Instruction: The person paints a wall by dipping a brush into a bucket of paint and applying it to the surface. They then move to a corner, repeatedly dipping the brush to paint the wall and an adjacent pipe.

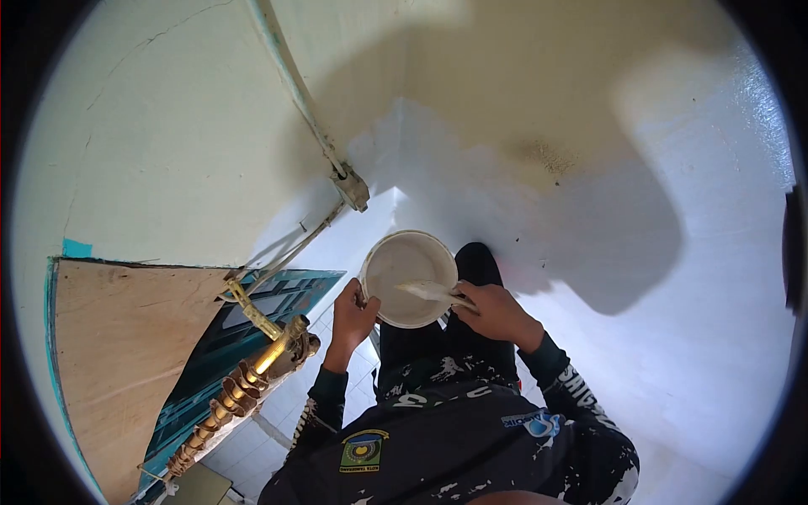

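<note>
Just above my legs I see the white bucket [410,233], its inside coated white all over; how much paint lies in it I cannot tell. My left hand [353,316] is clamped on its rim. My right hand [497,311] grips a paint-smeared brush [429,291], with its bristles inside the bucket.
</note>
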A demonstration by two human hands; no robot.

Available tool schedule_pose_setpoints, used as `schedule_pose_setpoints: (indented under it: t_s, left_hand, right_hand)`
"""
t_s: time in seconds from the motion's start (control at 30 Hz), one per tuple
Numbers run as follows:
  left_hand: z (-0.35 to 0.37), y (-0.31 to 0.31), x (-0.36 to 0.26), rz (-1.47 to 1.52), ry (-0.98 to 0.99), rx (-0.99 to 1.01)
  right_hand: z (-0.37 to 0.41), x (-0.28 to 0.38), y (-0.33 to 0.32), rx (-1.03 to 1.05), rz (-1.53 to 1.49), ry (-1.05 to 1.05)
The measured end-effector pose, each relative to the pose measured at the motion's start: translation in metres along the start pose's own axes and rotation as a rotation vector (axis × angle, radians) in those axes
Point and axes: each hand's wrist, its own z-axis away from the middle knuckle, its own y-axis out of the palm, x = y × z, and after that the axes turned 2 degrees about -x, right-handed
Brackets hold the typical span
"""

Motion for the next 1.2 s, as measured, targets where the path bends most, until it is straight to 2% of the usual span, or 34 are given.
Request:
schedule_pose_setpoints:
  t_s: [0.03,0.17,0.27,0.37,0.43,0.47,0.53,0.67,0.73,0.77,0.9,0.97,1.2]
  left_hand:
    - [-0.001,-0.001,0.006,-0.002,0.03,-0.035]
    - [0.006,-0.009,0.009,-0.012,-0.027,-0.01]
    - [0.007,-0.021,0.027,-0.094,0.059,-0.042]
    - [0.014,-0.032,0.015,-0.166,0.101,-0.04]
    - [0.018,-0.033,0.006,-0.098,0.077,-0.068]
    - [0.023,-0.036,0.002,0.086,-0.045,-0.075]
    - [0.031,-0.037,-0.01,0.101,-0.035,-0.166]
    - [0.044,-0.029,0.009,-0.049,0.043,-0.228]
    - [0.05,-0.021,-0.006,0.015,0.031,-0.271]
    - [0.056,-0.021,-0.015,-0.205,0.093,-0.299]
    - [0.067,-0.01,0.002,0.021,0.096,-0.28]
    - [0.08,0.001,-0.004,-0.016,0.097,-0.302]
    - [0.106,0.027,-0.025,-0.056,0.031,-0.304]
  right_hand:
    - [-0.003,0.002,0.002,0.001,0.044,-0.057]
    - [-0.014,0.016,0.0,0.086,0.121,-0.06]
    - [-0.025,0.024,-0.002,0.143,0.133,-0.103]
    - [-0.025,0.028,-0.001,0.139,0.106,-0.164]
    - [-0.019,0.03,-0.001,0.109,0.086,-0.18]
    - [-0.015,0.032,-0.002,0.113,0.082,-0.186]
    - [-0.011,0.035,0.001,0.094,0.008,-0.117]
    - [-0.017,0.025,0.019,0.1,-0.012,-0.136]
    - [-0.022,0.024,0.02,0.073,0.051,-0.161]
    - [-0.023,0.019,0.023,0.051,0.087,-0.206]
    - [-0.016,0.014,0.022,0.053,0.214,-0.28]
    - [-0.01,0.013,0.021,0.039,0.367,-0.326]
    - [-0.013,0.011,0.049,-0.008,0.44,-0.419]
